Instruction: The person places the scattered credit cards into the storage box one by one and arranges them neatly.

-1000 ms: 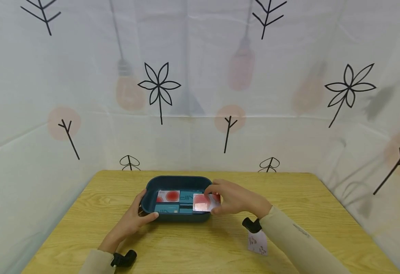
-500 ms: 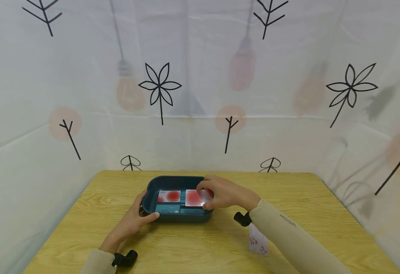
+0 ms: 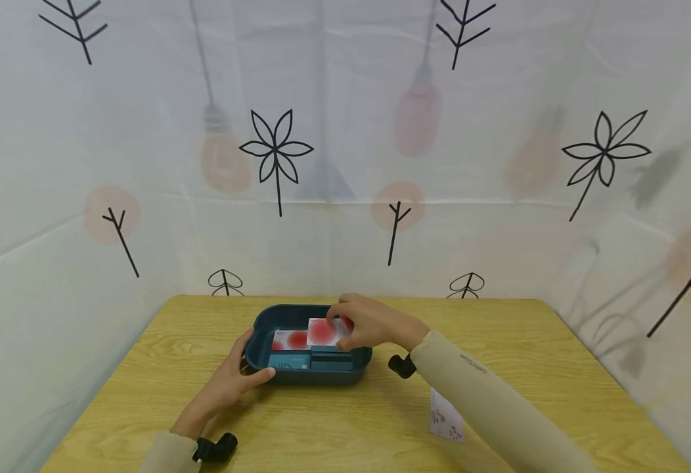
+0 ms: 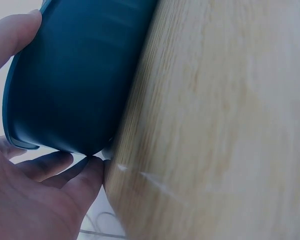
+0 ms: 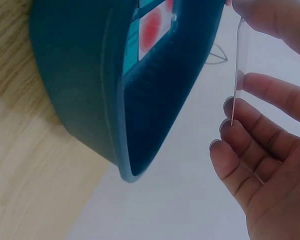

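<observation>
My left hand holds the left end of a dark teal plastic bin, thumb at its near rim. In the left wrist view, its fingers touch the end wall of the bin. My right hand pinches a white card with a red circle above the back right part of the bin. The right wrist view shows the held card nearly edge-on, between thumb and fingers. Inside the bin lie another red-circle card and a teal card.
On the wooden table, a pale card with a floral print lies beside my right forearm. A white patterned curtain hangs behind the table's far edge.
My right hand has carried the red-circle card leftward and away from me, from the bin's right front toward its back. My left hand stays in place on the bin.
</observation>
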### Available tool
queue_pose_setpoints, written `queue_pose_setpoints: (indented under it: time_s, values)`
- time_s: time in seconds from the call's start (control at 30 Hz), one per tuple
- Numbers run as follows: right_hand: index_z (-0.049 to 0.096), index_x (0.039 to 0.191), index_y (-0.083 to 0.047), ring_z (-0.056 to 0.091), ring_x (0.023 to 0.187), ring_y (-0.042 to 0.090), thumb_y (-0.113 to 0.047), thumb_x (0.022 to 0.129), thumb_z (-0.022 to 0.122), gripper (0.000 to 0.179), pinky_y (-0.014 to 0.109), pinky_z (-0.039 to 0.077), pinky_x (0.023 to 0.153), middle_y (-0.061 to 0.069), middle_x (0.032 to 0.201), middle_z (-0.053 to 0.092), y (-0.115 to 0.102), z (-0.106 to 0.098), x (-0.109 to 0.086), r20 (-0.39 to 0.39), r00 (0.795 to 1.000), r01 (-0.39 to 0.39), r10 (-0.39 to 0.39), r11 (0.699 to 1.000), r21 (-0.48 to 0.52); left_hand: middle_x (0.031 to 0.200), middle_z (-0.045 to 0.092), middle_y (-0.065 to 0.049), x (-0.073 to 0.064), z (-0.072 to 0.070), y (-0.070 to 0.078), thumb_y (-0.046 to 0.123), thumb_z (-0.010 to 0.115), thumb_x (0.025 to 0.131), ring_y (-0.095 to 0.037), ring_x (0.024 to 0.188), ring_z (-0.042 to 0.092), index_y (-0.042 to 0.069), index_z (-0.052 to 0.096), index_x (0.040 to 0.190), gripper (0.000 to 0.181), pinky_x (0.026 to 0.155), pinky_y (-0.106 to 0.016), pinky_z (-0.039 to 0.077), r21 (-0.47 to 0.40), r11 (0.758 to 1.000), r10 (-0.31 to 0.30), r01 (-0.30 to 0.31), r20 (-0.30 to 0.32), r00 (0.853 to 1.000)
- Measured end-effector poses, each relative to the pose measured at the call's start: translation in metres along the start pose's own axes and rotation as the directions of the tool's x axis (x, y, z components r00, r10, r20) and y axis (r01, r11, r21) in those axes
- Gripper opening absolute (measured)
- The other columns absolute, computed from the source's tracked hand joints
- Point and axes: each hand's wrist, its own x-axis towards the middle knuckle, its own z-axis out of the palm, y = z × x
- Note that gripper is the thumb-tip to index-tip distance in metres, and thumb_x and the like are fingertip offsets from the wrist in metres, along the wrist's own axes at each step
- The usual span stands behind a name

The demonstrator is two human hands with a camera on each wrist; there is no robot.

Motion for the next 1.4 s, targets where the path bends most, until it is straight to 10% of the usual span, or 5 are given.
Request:
queue_pose_setpoints:
  time_s: [1.4]
  values:
    - [0.063,0.119,-0.020,0.047,0.080,0.011,-0.037,0.081,0.074,0.043,0.023,0.043,0.066,-0.003,0.095,0.053,0.006,0.029,0.083,0.085,0.996,0.005,0.005,0.993,-0.114,0.155,0.017,-0.019,0.001,-0.002,-0.001,0.035,0.073,0.084,-0.041,0.138,0.025,0.020,0.008,0.153,0.096,0.109,-0.055,0.027,-0.038,0.999,-0.006,0.007,0.026,1.000]
